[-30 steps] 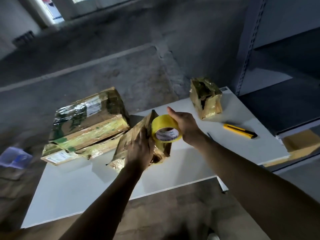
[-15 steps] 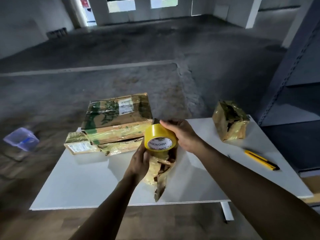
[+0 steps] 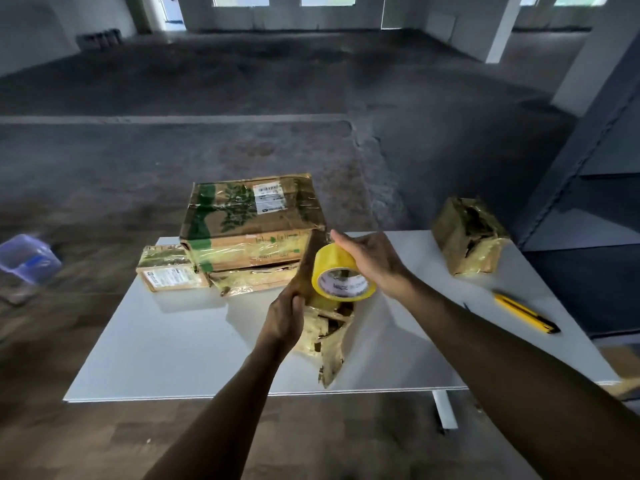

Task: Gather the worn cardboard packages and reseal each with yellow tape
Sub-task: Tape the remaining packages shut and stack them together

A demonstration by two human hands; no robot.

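My left hand (image 3: 284,317) grips a torn, tape-covered cardboard package (image 3: 327,336), held upright above the white table (image 3: 166,355). My right hand (image 3: 372,259) holds a roll of yellow tape (image 3: 341,275) against the package's top edge. At the table's back left a large worn box (image 3: 252,225) with green print lies on flatter packages, with a small labelled package (image 3: 169,271) beside them. Another crumpled taped package (image 3: 467,235) stands at the back right.
A yellow and black utility knife (image 3: 524,312) lies on the table at the right. Grey metal shelving (image 3: 595,188) rises beyond the right edge. A blue plastic container (image 3: 27,258) sits on the floor at the left. Bare concrete floor stretches behind the table.
The camera has tilted up and shows more of the hall. The held package has turned from leaning to upright, with the tape roll still at its top edge.
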